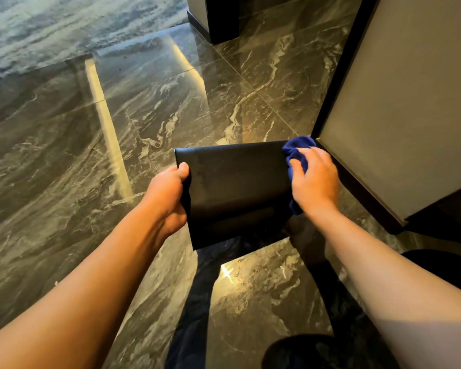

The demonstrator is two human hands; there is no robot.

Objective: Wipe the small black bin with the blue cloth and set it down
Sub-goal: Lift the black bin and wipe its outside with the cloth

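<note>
Black bin held above the marble floor.
Left hand grips its left edge; right hand presses the blue cloth on its right side.

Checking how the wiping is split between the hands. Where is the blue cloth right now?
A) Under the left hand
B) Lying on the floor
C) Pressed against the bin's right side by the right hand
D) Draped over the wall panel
C: the right hand presses the blue cloth on the right edge of the black bin, while the left hand grips the bin's left edge.
</note>
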